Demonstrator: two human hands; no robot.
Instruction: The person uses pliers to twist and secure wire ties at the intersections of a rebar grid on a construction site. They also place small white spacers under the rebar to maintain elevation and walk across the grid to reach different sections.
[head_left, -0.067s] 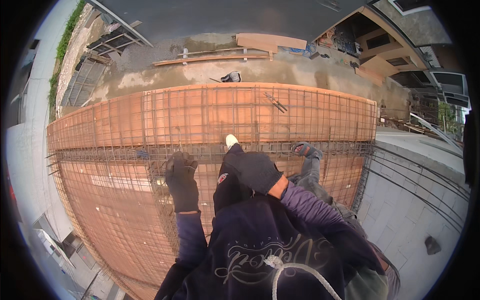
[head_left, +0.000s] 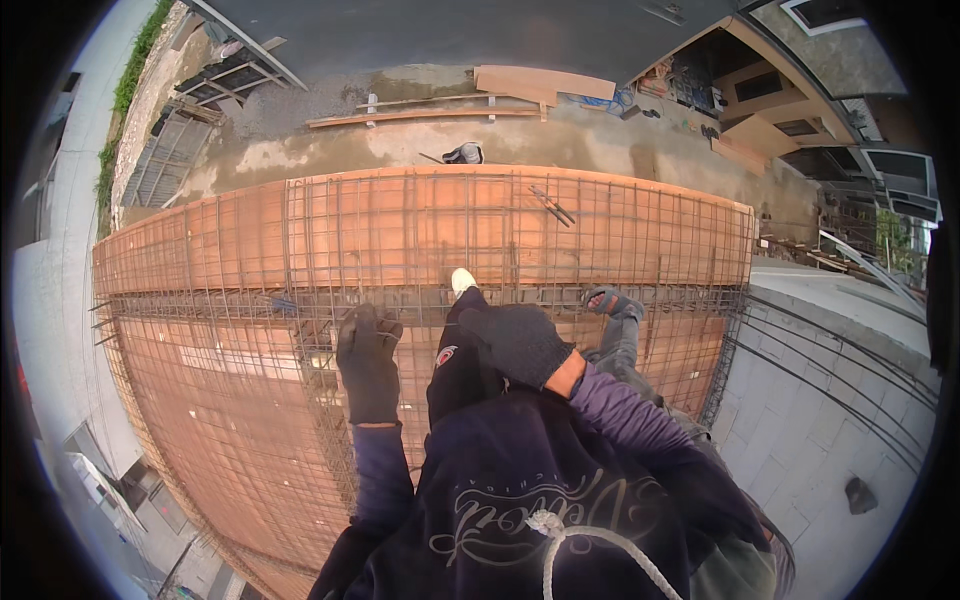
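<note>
My left hand (head_left: 369,366), in a dark knitted glove, is held just above the rebar mesh (head_left: 240,350). Its fingers are curled together toward the bars, and whatever they grip is too small to make out. My right hand (head_left: 515,345), gloved the same way, is bent inward in front of my dark sweatshirt (head_left: 540,470), over my black-trousered leg. Only the back of that hand shows clearly; its fingers fold under, and anything inside is hidden. A white shoe (head_left: 462,281) stands on the bars beyond the hands. Long-handled pliers (head_left: 552,206) lie farther off on the mesh.
Orange-brown formwork panels (head_left: 400,230) lie beneath the mesh, with a denser rebar strip crossing between them. To the right extends a grey-clad limb (head_left: 618,335). Dark cables (head_left: 840,380) run over a grey block surface (head_left: 790,420). Beyond the formwork's far edge are planks (head_left: 430,118) on lower ground.
Both hands have shifted very slightly to the right. The pliers and the shoe keep their places.
</note>
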